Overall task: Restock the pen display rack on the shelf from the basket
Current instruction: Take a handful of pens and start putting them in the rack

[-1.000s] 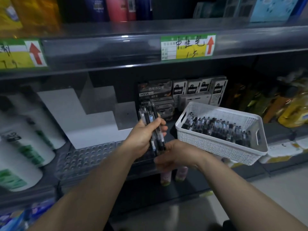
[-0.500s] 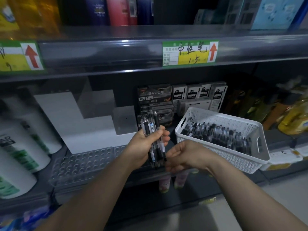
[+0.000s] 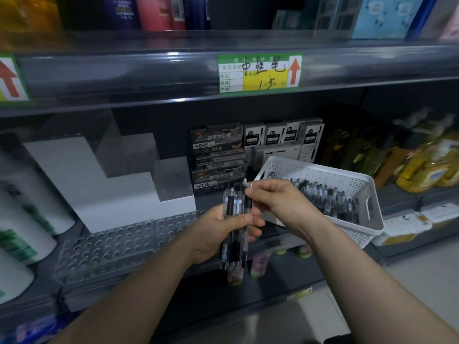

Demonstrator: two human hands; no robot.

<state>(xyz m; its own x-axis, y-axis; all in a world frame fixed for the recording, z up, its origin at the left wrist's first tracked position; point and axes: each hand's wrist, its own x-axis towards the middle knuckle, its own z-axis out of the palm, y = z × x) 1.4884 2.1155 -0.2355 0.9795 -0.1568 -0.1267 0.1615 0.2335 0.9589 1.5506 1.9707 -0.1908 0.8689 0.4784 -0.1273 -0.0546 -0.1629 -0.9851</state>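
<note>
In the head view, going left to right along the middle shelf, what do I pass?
White bottles → clear pen display rack → left hand gripping a bundle of pens → right hand pinching one pen's top → white basket of pens → yellow bottles.

The white plastic basket [image 3: 347,181] has walls pierced in a fine grid of small holes, and the clear-barrelled pens with black grips [image 3: 236,219] show one pale blue band among the black. The clear plastic pen display rack [image 3: 106,244] is patterned with rows of round holes, beside a plain white stepped riser [image 3: 104,192] and dark grey pen boxes with white lettering [image 3: 217,157]. The green-edged shelf price label [image 3: 259,73] has a yellow panel, black handwriting and an orange-red arrow on white.
</note>
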